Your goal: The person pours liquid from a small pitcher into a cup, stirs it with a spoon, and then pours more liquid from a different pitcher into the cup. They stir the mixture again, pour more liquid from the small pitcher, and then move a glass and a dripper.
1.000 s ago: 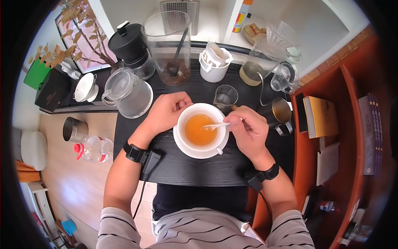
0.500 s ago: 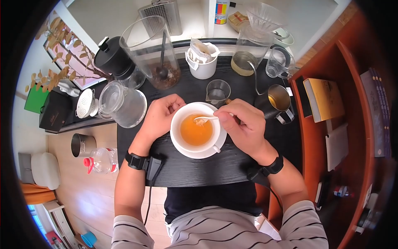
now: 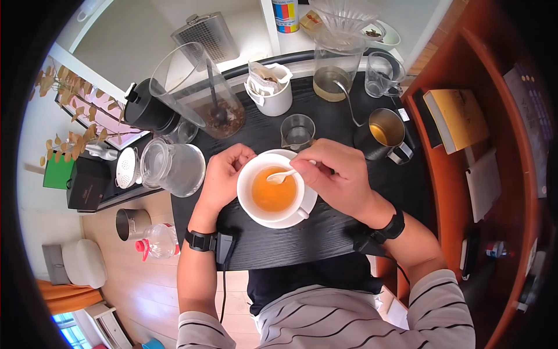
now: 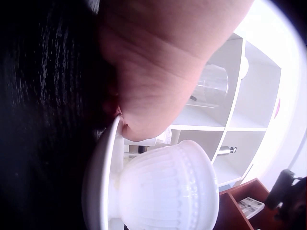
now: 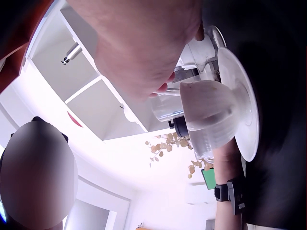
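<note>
A white cup [image 3: 243, 195] of orange-amber liquid stands on a white saucer [image 3: 312, 201] near the table's front. My right hand [image 3: 337, 173] pinches the handle of a white spoon [image 3: 281, 177], whose bowl is inside the cup at the liquid. At the cup's left side, my left hand [image 3: 220, 180] pinches the saucer's rim; the left wrist view shows the rim [image 4: 111, 148] meeting the thumb. The fluted side of the cup [image 5: 211, 108] shows in the right wrist view. Just behind the cup sits a small glass pitcher [image 3: 297, 131].
Behind stand a glass jug [image 3: 180, 168], a tall glass vessel [image 3: 224, 96], a black grinder [image 3: 148, 107] and a white mug with a drip bag [image 3: 273, 102]. To the right are a dark metal pitcher [image 3: 378, 142], a glass mug [image 3: 381, 81] and a bookshelf [image 3: 494, 64].
The head view has turned, so the table appears shifted. The spoon has moved within the cup, and its white bowl now shows more plainly. The left hand stays at the saucer.
</note>
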A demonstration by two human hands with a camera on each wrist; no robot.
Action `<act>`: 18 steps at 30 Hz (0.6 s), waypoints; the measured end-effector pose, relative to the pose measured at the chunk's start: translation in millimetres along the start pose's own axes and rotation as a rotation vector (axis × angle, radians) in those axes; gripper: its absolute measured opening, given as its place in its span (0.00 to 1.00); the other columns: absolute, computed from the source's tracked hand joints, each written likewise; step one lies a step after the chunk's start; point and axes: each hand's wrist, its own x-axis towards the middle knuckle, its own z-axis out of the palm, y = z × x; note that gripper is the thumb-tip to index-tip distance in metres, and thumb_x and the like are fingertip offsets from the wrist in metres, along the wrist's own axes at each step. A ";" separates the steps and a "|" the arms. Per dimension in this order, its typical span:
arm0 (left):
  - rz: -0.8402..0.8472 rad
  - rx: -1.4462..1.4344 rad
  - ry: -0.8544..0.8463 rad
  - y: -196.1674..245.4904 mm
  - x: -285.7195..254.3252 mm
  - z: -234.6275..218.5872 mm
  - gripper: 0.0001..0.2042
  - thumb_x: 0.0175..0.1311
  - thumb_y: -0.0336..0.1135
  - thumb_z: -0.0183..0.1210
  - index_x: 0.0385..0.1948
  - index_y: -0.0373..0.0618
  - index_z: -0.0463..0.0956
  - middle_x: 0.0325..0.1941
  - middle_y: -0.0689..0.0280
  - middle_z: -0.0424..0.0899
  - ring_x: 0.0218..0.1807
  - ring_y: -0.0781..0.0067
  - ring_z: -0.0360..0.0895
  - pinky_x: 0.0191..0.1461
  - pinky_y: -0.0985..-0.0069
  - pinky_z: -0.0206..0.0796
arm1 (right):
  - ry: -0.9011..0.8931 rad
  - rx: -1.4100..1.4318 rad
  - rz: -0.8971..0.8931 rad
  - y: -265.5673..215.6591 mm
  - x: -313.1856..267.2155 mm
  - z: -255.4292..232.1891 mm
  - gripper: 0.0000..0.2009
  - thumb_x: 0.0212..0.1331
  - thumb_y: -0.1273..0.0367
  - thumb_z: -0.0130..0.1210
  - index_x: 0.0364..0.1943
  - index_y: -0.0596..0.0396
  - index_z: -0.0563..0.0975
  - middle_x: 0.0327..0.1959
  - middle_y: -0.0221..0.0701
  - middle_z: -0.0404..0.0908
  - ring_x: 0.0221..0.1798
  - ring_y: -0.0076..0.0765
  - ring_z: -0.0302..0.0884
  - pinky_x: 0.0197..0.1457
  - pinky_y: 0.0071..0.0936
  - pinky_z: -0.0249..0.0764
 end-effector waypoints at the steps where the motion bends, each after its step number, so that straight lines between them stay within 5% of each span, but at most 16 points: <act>1: -0.004 -0.011 -0.001 0.1 0.1 -0.2 0.06 0.70 0.32 0.70 0.39 0.39 0.84 0.25 0.76 0.80 0.28 0.90 0.69 0.33 0.83 0.64 | 0.010 0.005 0.013 -0.7 0.8 -1.1 0.05 0.66 0.73 0.69 0.37 0.60 0.85 0.27 0.31 0.81 0.24 0.27 0.74 0.28 0.26 0.68; 12: -0.012 -0.056 -0.021 3.8 -0.4 1.7 0.07 0.67 0.29 0.72 0.38 0.39 0.83 0.26 0.76 0.81 0.29 0.90 0.71 0.33 0.84 0.64 | -0.072 0.076 -0.051 3.4 -0.7 -1.1 0.04 0.65 0.71 0.70 0.36 0.55 0.86 0.26 0.29 0.81 0.26 0.31 0.79 0.30 0.28 0.69; 14: 0.019 -0.027 -0.023 -0.9 0.0 -0.7 0.07 0.66 0.29 0.72 0.38 0.38 0.83 0.25 0.76 0.80 0.29 0.90 0.71 0.33 0.84 0.64 | -0.135 0.053 -0.089 2.1 0.5 -2.4 0.03 0.65 0.75 0.70 0.40 0.58 0.88 0.32 0.32 0.89 0.27 0.28 0.82 0.30 0.24 0.72; 18: 0.013 -0.043 -0.030 0.0 0.2 -0.6 0.06 0.66 0.28 0.71 0.39 0.38 0.83 0.27 0.77 0.81 0.30 0.91 0.71 0.34 0.84 0.64 | -0.061 -0.017 -0.142 6.0 1.3 -1.5 0.03 0.65 0.74 0.70 0.39 0.59 0.87 0.31 0.32 0.87 0.26 0.27 0.80 0.30 0.24 0.72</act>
